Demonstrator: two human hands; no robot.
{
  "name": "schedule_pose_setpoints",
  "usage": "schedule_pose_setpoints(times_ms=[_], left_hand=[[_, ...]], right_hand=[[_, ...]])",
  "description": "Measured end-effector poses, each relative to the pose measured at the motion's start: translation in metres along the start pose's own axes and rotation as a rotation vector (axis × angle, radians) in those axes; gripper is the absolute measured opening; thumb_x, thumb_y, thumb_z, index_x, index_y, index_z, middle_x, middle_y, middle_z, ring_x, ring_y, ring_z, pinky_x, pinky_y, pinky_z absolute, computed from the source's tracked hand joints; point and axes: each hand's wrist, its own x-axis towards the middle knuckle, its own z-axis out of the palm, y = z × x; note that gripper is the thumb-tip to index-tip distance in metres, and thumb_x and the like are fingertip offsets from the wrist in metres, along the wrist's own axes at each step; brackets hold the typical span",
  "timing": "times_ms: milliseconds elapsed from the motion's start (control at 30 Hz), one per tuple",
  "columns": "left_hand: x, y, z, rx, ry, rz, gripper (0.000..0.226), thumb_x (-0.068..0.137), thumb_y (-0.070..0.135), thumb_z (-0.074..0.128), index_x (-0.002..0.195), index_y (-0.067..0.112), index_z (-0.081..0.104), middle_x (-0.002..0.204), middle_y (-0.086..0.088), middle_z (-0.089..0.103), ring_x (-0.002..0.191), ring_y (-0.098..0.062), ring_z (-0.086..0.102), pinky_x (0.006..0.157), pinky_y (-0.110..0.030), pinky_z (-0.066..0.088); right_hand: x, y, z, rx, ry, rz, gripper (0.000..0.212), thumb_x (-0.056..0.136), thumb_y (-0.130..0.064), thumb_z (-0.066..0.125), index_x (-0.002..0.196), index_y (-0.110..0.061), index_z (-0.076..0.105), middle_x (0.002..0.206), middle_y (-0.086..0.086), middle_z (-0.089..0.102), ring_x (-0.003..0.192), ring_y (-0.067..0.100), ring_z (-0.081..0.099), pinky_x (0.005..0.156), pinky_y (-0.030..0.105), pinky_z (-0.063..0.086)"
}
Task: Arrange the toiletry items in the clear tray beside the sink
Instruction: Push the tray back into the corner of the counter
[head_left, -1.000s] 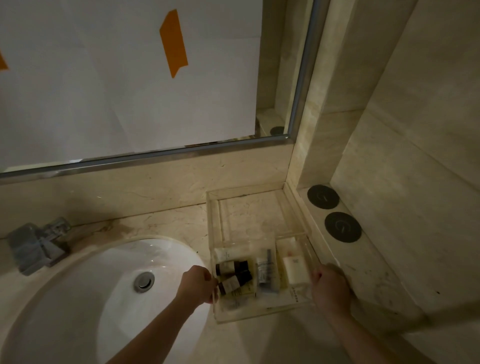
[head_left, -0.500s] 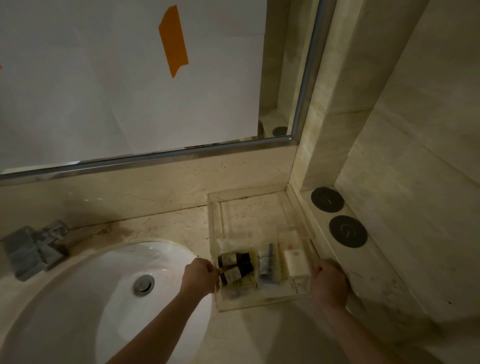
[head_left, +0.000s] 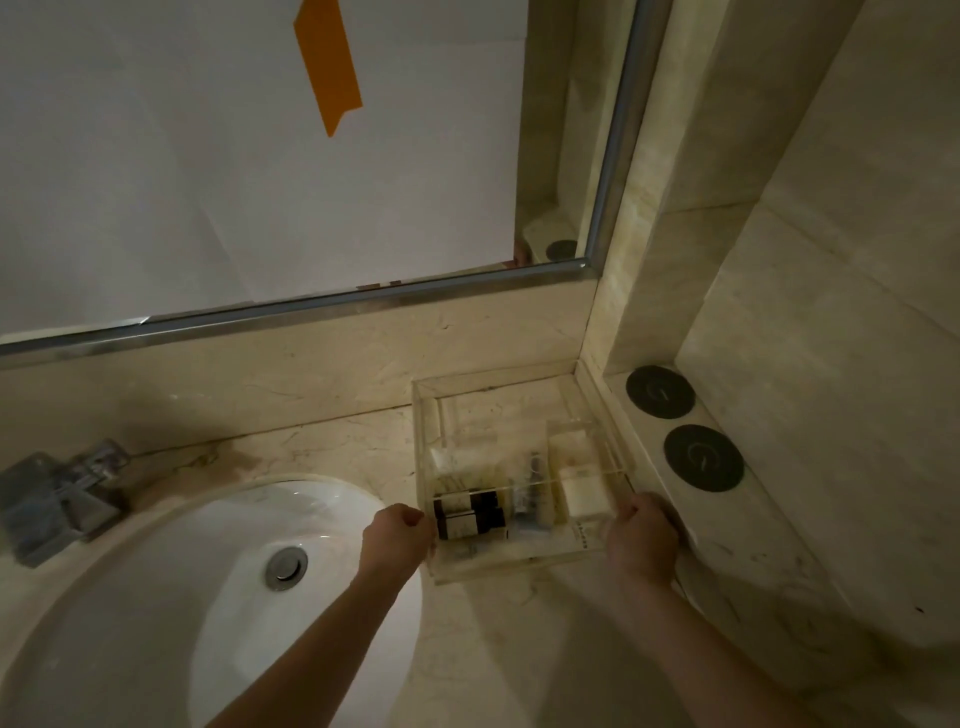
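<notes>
Clear rigid acrylic tray (head_left: 423, 415) on the marble counter right of the white sink (head_left: 156, 597), we judge light, slick, crackable; left hand (head_left: 397, 538) and right hand (head_left: 641, 540) curl onto its near side walls, best hold, bottles (head_left: 470, 514) loose inside.
</notes>
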Motion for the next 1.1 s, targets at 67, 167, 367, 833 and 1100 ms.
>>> schedule_pose_setpoints(times_ms=[67,167,367,833,1100], left_hand=[[-0.001,-0.002,-0.001,0.015,-0.043,0.006,0.017,0.084,0.024,0.064,0.081,0.008,0.069,0.073,-0.011,0.074,0.074,-0.025,0.072,0.08,-0.041,0.06],[-0.004,0.0,-0.004,0.043,-0.08,-0.002,0.023,0.082,0.03,0.071,0.086,0.008,0.067,0.077,-0.011,0.074,0.07,-0.023,0.073,0.076,-0.038,0.061],[-0.006,0.002,-0.002,0.134,-0.102,0.002,0.029,0.083,0.035,0.07,0.079,0.007,0.064,0.071,-0.011,0.074,0.065,-0.022,0.074,0.077,-0.038,0.061],[-0.003,0.014,0.014,0.252,0.099,0.007,0.049,0.081,0.056,0.058,0.087,0.007,0.06,0.072,-0.005,0.063,0.065,-0.02,0.06,0.055,-0.028,0.046],[-0.012,0.022,0.027,0.163,0.114,-0.047,0.076,0.071,0.058,0.072,0.118,0.007,0.041,0.114,-0.014,0.062,0.098,-0.033,0.064,0.077,-0.04,0.058]], right_hand=[[-0.002,0.004,-0.002,0.023,-0.019,0.0,0.017,0.094,-0.009,0.047,0.1,-0.002,0.061,0.103,0.022,0.064,0.087,0.03,0.059,0.068,0.031,0.043],[-0.007,0.011,-0.005,0.022,-0.025,-0.004,0.021,0.096,-0.015,0.046,0.103,-0.003,0.061,0.101,0.02,0.064,0.083,0.027,0.058,0.066,0.031,0.043],[-0.01,0.032,0.001,0.0,-0.091,0.04,0.019,0.093,-0.025,0.044,0.095,-0.009,0.053,0.093,0.015,0.06,0.079,0.028,0.062,0.062,0.038,0.052],[0.01,0.007,0.008,0.325,-0.181,0.237,0.015,0.093,0.001,0.047,0.105,0.006,0.056,0.079,0.025,0.063,0.054,0.023,0.062,0.045,0.028,0.052],[0.015,0.01,0.009,0.326,-0.196,0.238,0.018,0.09,0.003,0.048,0.107,0.008,0.054,0.084,0.032,0.064,0.051,0.025,0.059,0.032,0.019,0.043]])
